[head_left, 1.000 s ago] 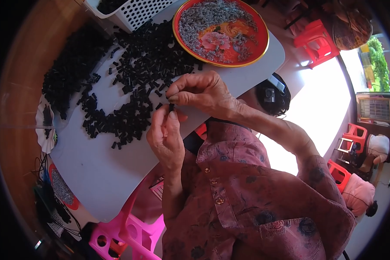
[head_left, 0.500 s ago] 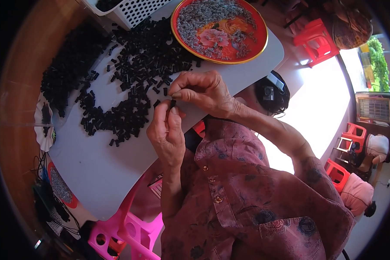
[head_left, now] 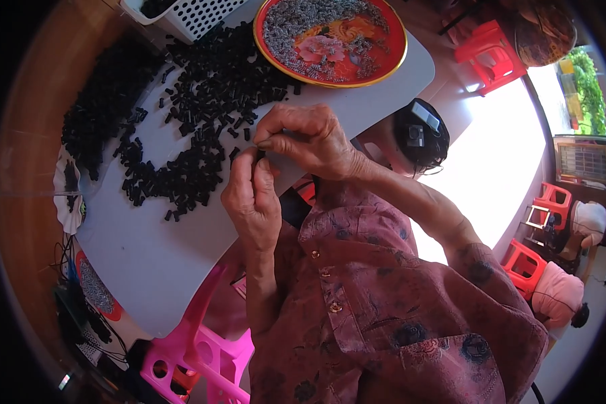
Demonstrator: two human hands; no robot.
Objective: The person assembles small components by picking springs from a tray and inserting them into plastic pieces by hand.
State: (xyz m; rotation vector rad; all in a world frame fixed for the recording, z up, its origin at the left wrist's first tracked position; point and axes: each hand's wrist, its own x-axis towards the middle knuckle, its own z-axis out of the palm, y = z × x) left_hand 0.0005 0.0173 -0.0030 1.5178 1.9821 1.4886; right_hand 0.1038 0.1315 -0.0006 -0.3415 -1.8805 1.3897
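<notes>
My left hand is closed in a pinch around a small black plastic piece, of which only a little shows between the fingers. Against its fingertips, my right hand is also pinched shut, thumb against forefinger; what sits in that pinch is hidden. Both hands are raised over the near edge of the table. Beyond them lie many loose black plastic pieces of the same short tube-like kind. A red round tray with a gold rim and flower print holds small silvery springs.
The grey-white table carries a larger black heap and a white perforated basket at the far left. A person's head wearing a camera is beside my right forearm. A pink stool stands below; red stools stand right.
Both hands have shifted slightly left and drawn closer at the fingertips, covering more of the black piece. The table and tray sit slightly higher and further left in view.
</notes>
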